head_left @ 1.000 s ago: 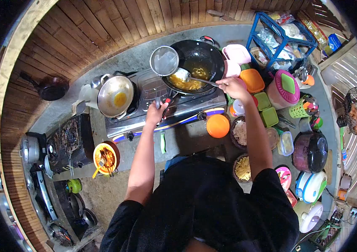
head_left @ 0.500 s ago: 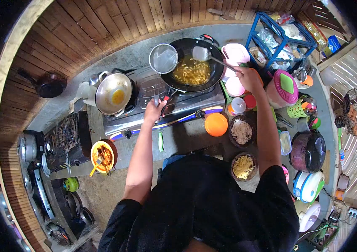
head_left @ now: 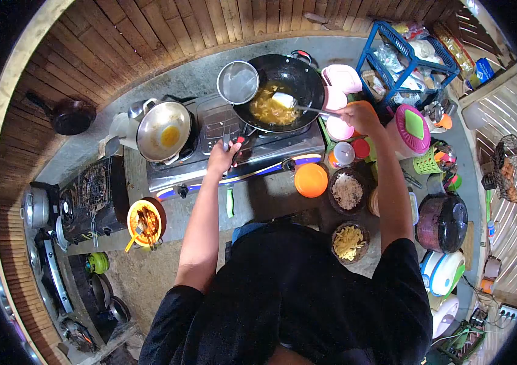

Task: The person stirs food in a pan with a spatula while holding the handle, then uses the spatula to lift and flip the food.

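Observation:
My left hand is closed round the handle of a round mesh strainer, which hangs over the left rim of a black wok; the wok's red and black handle passes beside this hand. In my right hand is the handle of a metal spatula. Its blade is down in the wok, among yellow pieces in oil. The wok sits on the right burner of the gas stove. On the left burner stands a lighter pan with a little yellow liquid.
An orange lid, a bowl of pale shreds and a bowl of yellow strips are right of centre. A yellow-orange bowl of sauce lies left. A blue rack and a dark pot stand right.
My right hand first swung the spatula up to the wok's far side, then brought its blade back down into the oil. The strainer in my left hand has hardly moved.

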The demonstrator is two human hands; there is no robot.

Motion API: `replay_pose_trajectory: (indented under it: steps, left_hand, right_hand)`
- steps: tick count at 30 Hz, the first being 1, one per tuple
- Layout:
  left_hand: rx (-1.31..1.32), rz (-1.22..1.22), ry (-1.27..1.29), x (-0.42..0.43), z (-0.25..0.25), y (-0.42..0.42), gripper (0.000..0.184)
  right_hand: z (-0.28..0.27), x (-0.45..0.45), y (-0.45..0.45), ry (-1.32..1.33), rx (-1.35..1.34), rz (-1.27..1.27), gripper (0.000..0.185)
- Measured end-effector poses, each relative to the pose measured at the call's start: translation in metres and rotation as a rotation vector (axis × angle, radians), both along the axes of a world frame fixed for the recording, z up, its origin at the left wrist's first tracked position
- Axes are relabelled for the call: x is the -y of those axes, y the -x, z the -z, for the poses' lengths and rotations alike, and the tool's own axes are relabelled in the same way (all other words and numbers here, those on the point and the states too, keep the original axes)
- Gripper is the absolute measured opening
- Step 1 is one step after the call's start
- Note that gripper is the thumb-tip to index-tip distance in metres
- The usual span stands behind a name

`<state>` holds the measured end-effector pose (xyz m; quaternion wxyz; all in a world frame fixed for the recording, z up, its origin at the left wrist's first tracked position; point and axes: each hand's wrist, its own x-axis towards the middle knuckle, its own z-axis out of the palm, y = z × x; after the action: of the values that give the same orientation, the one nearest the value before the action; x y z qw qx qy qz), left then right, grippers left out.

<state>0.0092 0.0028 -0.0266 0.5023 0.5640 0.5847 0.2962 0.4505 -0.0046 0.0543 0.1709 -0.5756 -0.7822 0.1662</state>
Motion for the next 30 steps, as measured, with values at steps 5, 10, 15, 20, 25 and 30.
replay_pose_trajectory:
  steps: [5, 10, 15, 20, 25, 30]
  left_hand:
    - [-0.004, 0.006, 0.017, 0.0, 0.002, 0.0, 0.028]
    - [0.015, -0.013, 0.0, -0.002, 0.011, 0.0, 0.028]
    - [-0.003, -0.015, 0.016, -0.001, 0.004, -0.001, 0.028]
    - [-0.011, -0.031, 0.013, 0.0, 0.003, -0.001, 0.028]
    - [-0.051, 0.01, 0.027, 0.0, -0.006, -0.002, 0.029]
    - [-0.043, 0.018, 0.002, 0.001, -0.004, -0.001, 0.03]
  right_hand:
    - [-0.001, 0.007, 0.013, 0.245, -0.252, -0.023, 0.029]
    - [-0.022, 0.016, 0.027, 0.247, -0.335, 0.043, 0.031]
    - [-0.046, 0.017, 0.033, 0.055, -0.112, 0.122, 0.03]
    - [-0.016, 0.005, 0.024, -0.226, 0.036, 0.23, 0.033]
    - [0.011, -0.006, 0.025, -0.125, 0.079, 0.354, 0.033]
    - [0.053, -0.011, 0.032, -0.199, -0.152, 0.151, 0.031]
